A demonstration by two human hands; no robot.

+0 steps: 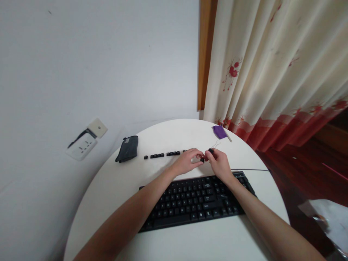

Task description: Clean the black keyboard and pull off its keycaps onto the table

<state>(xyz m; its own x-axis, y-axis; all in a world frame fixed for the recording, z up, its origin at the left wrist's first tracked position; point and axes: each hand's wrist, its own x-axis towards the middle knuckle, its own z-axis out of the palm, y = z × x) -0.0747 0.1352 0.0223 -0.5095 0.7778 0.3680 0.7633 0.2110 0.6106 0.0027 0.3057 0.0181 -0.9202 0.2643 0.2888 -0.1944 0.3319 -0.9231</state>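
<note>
Above the table, my left hand (187,161) pinches a small black keycap (202,160) between thumb and fingertips. My right hand (220,165) is closed around the black handle of a keycap puller (211,150), whose thin wire loops stick out away from me. The fingertips of both hands almost meet at the keycap. Beneath my forearms lies a black keyboard (187,199), partly covered by them. Beyond my left hand, removed keycaps (157,156) sit in a row of small groups, the right end hidden behind that hand.
A dark zip pouch (127,148) lies at the table's left edge. At the far right are a purple cloth (219,132) and a pale stick. The keyboard cable (250,169) runs off the right side of the round white table (108,203). Wall and curtain stand behind.
</note>
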